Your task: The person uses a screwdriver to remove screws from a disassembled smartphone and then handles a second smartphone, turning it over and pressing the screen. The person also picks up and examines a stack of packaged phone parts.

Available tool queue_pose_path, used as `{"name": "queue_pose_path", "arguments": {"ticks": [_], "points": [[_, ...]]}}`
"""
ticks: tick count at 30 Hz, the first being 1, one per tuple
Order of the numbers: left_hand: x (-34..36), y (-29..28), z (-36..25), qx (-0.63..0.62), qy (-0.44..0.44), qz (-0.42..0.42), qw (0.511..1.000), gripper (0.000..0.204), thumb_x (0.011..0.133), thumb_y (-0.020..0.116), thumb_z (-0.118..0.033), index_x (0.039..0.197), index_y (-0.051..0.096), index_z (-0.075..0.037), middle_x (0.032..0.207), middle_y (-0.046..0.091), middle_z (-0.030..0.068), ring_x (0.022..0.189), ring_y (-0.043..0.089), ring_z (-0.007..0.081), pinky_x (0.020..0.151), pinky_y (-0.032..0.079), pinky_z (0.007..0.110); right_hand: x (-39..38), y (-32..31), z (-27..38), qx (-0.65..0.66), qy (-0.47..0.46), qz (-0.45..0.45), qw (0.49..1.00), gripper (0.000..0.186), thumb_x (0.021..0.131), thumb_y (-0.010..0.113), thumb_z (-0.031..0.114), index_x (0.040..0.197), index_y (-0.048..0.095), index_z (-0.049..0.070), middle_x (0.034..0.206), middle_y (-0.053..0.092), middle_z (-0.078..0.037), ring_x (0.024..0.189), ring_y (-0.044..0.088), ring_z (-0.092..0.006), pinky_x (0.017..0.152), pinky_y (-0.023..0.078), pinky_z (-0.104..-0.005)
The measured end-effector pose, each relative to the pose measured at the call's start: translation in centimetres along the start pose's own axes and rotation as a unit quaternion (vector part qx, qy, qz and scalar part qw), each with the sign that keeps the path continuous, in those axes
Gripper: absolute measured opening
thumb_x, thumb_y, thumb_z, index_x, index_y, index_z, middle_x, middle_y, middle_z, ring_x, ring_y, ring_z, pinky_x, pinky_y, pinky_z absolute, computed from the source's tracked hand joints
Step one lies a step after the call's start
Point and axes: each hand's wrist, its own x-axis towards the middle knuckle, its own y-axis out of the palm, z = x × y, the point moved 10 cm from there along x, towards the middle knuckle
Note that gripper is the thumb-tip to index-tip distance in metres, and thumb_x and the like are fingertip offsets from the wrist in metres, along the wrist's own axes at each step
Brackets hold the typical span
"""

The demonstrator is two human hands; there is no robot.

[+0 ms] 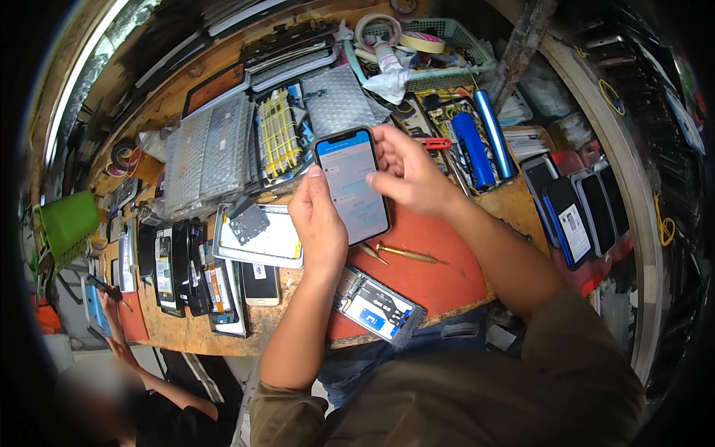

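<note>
An olive-brown cloth shirt fills the foreground as its wearer bends over a cluttered wooden table. Raised above the table's near edge is a black-framed smartphone with a lit blue-and-white screen, its left side gripped in the left hand, thumb along the frame. The right hand hovers by the opposite side, thumb apart from half-curled fingers and over the glass; whether it touches cannot be told. The step in hand appears to be reading or scrolling; another tap would call for a firm left grip and a light right thumb.

Below, a dismantled phone with a silver-and-blue interior lies at the table's near edge, by a flat red mat bearing a slim brass screwdriver. Left of the phone sits a shallow white tray. Farther back, clear bubble-wrapped packs lie left of centre, while a mint-green plastic basket stands toward the table's far edge.
</note>
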Motion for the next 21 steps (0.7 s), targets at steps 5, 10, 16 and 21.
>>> {"name": "queue_pose_path", "arguments": {"ticks": [5, 10, 16, 21], "points": [[1.3, -1.7, -0.6, -0.025, 0.032, -0.036, 0.999, 0.049, 0.119, 0.042, -0.035, 0.106, 0.071, 0.003, 0.097, 0.074, 0.0066, 0.086, 0.064, 0.0097, 0.079, 0.053, 0.029, -0.8, 2.8, -0.3, -0.043, 0.002, 0.079, 0.996, 0.050, 0.091, 0.070, -0.001, 0.138, 0.051, 0.000, 0.108, 0.064, -0.001, 0.093, 0.061, -0.0069, 0.074, 0.048, -0.0229], [1.4, -2.2, -1.3, -0.025, 0.056, -0.044, 0.997, 0.048, 0.119, 0.042, -0.034, 0.103, 0.070, 0.001, 0.093, 0.073, 0.0048, 0.082, 0.063, 0.0088, 0.075, 0.053, 0.028, -0.8, 2.6, 0.0, -0.079, -0.026, 0.060, 0.995, 0.044, 0.092, 0.070, 0.001, 0.134, 0.055, 0.000, 0.101, 0.064, 0.000, 0.087, 0.060, -0.0056, 0.071, 0.047, -0.0220], [0.5, -0.9, -2.2, 0.014, 0.107, -0.027, 0.994, 0.046, 0.118, 0.043, -0.032, 0.101, 0.069, 0.001, 0.090, 0.071, 0.0027, 0.082, 0.059, 0.0069, 0.074, 0.050, 0.027, -0.7, 2.0, 0.3, -0.097, -0.046, 0.032, 0.994, 0.036, 0.096, 0.076, 0.011, 0.126, 0.058, 0.002, 0.101, 0.067, 0.000, 0.083, 0.059, -0.0035, 0.070, 0.047, -0.0222], [1.3, -2.5, -2.6, -0.039, 0.096, -0.063, 0.993, 0.045, 0.118, 0.043, -0.030, 0.101, 0.070, 0.002, 0.091, 0.071, 0.0008, 0.081, 0.058, 0.0057, 0.073, 0.049, 0.026, -1.7, 3.8, 1.7, -0.178, -0.104, 0.057, 0.977, 0.072, 0.087, 0.082, 0.008, 0.148, 0.044, 0.002, 0.107, 0.066, -0.002, 0.085, 0.060, -0.0087, 0.070, 0.049, -0.0260]]}}
